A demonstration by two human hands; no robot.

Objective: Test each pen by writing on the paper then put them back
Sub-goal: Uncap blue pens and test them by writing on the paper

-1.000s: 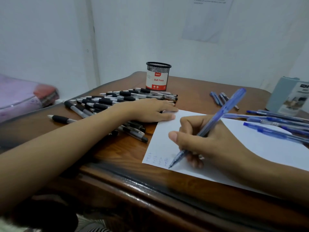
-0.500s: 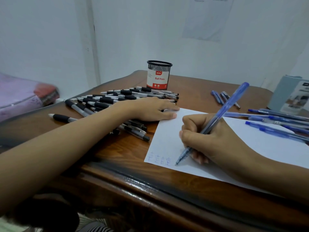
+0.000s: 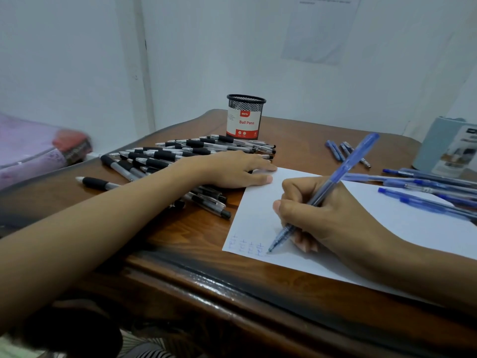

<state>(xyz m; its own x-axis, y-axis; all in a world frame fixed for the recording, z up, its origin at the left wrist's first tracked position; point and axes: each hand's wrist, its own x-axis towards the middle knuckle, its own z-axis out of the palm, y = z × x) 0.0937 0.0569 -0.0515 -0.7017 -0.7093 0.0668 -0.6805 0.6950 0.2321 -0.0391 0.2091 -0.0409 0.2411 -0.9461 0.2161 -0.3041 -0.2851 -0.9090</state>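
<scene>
Pen under test: I have one blue pen (image 3: 346,164) sloped, its tip touching the paper (image 3: 387,228) at the paper's near left corner, just beside the small blue marks (image 3: 247,245).
Right hand: my right hand (image 3: 322,218) pinches the pen low on the barrel, thumb against curled fingers, and its side rests on the paper.
Left hand: my left hand (image 3: 232,171) lies flat with the fingers straight and pressed together. The fingertips are on the paper's far left corner and the wrist lies over the black pens (image 3: 180,153).
Step in hand: I judge that the writing test of this blue pen is in progress.
Next move: it calls for lifting the tip off the sheet, then laying the pen back with its group without rolling the others.
Other blue pens (image 3: 426,187): they lie toward the right edge of the table (image 3: 296,135), some partly on the paper.
Pen cup (image 3: 245,117): it stands upright near the far edge, behind the black pens. I cannot tell if "back" means this cup.
</scene>
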